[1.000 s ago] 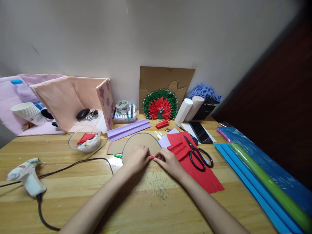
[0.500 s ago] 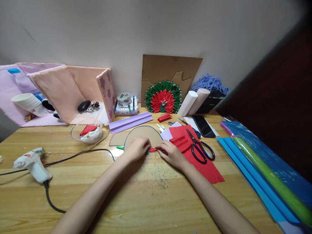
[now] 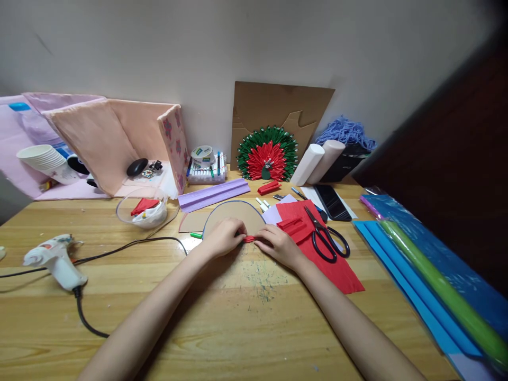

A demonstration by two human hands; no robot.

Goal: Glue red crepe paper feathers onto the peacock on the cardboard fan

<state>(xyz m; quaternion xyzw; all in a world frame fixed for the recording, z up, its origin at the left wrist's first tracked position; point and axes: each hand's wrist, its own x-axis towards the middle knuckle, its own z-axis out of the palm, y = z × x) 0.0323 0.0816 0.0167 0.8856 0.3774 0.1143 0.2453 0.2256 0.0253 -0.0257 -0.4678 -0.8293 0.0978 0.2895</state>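
A small red paper strip (image 3: 249, 239) is pinched between my left hand (image 3: 222, 238) and my right hand (image 3: 278, 244), both with fingers closed on its ends. They rest at the near edge of a brown cardboard semicircle (image 3: 234, 212) outlined in blue. Just right of my right hand lies a red crepe paper sheet (image 3: 325, 264) with folded red pieces (image 3: 292, 227) and black-handled scissors (image 3: 327, 241) on it. A green marker (image 3: 195, 235) lies left of my left hand.
A glue gun (image 3: 53, 259) with its black cord lies at the left. A clear bowl (image 3: 142, 211), purple folded paper (image 3: 212, 193), a marker box (image 3: 205, 174), a red-and-green paper peacock (image 3: 266, 159), a phone (image 3: 333, 202) and blue and green paper rolls (image 3: 428, 286) surround the wooden table (image 3: 254, 328).
The view has shifted slightly, so everything sits a bit higher in frame. My hands stay together on the red strip, fingers working it; nothing else has moved.
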